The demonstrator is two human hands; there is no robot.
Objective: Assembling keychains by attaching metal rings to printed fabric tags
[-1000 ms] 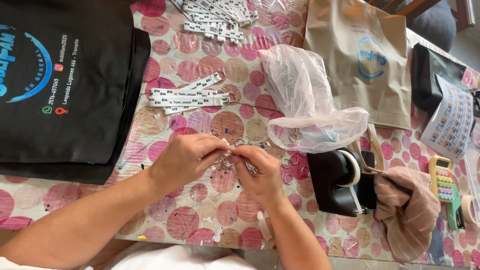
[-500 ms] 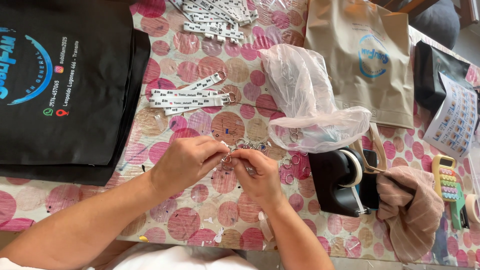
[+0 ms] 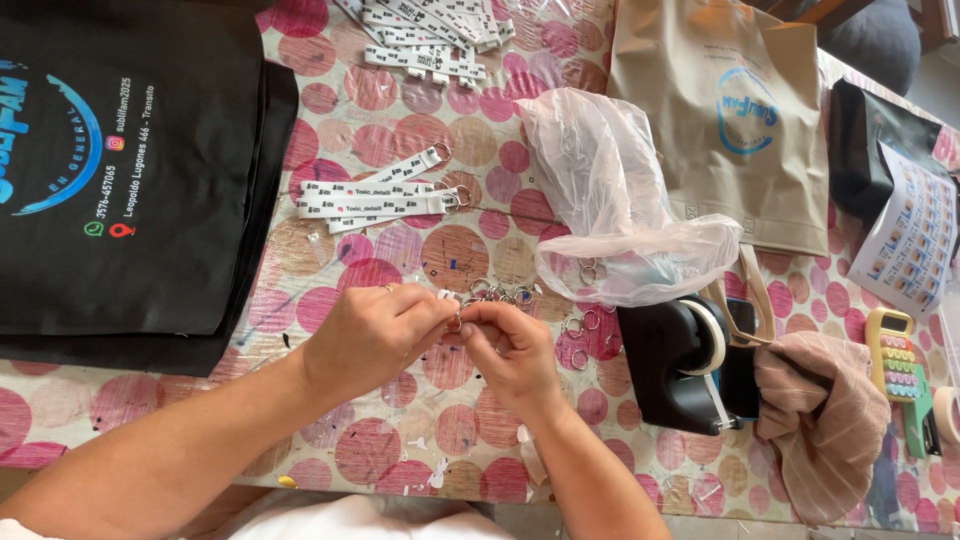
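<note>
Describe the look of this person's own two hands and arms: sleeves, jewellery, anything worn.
Both forearms are bare to the bottom edge of the picture, with no sleeves, gloves or watch showing. The left hand wears a thin gold-coloured ring on one finger. The right hand shows no ring or bracelet. Nails look short and unpainted.

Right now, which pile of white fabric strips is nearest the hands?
The small pile of white strips lying just above the hands, beside the black bag; the other pile lies at the table's far edge.
</note>
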